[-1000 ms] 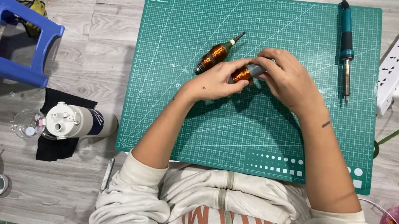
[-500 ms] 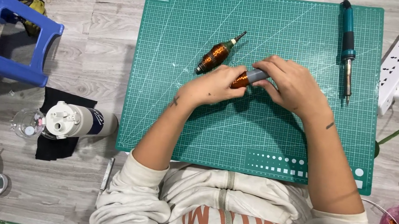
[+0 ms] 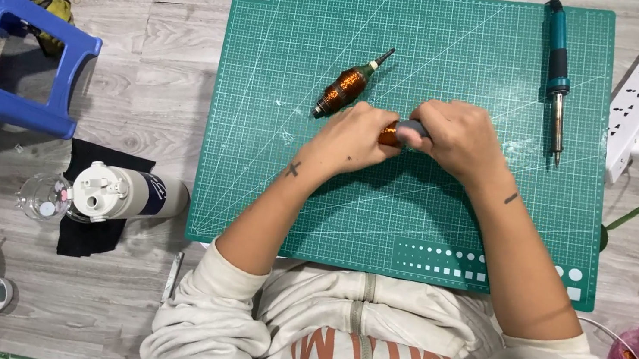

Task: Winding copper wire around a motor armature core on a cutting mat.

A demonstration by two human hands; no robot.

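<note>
Both hands, left (image 3: 355,138) & right (image 3: 456,142), closed round copper coil (image 3: 390,133); mostly hidden, grey end showing.

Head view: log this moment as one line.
left hand + right hand: grip copper coil piece | second coil: lying on green mat

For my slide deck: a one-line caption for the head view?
Both hands, left hand and right hand, grip a copper coil over a green cutting mat.
</note>
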